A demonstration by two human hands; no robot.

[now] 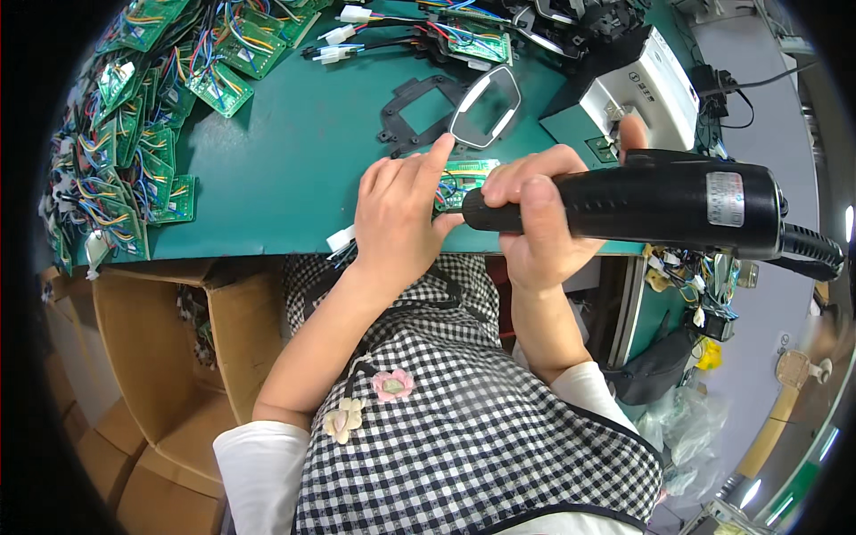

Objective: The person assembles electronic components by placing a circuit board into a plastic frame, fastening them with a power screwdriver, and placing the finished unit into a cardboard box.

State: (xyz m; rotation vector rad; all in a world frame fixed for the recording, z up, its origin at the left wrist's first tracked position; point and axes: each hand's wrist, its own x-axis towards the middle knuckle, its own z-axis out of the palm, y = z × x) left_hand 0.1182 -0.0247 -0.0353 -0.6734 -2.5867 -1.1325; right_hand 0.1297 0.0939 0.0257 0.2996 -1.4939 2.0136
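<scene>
My right hand [548, 214] is wrapped around a black electric screwdriver [669, 201], which lies sideways with its nose pointing left. Between that nose and my left hand [397, 214] is a green circuit board [468, 174] with coloured wires, at the table's near edge. My left thumb and index finger reach around the board's left end, and the other fingers curve beside it. The screwdriver's tip meets the board near my left thumb; the exact contact point is hidden. Just beyond, a black plastic frame [397, 116] lies beside a grey-rimmed cover [457, 125].
Wired circuit boards [223, 89] are heaped along the left of the green table [276, 169]. More wired boards and black housings lie at the back. A white box-shaped device [655, 94] stands at the right. Below the table, an open cardboard box [147, 357] stands at the left.
</scene>
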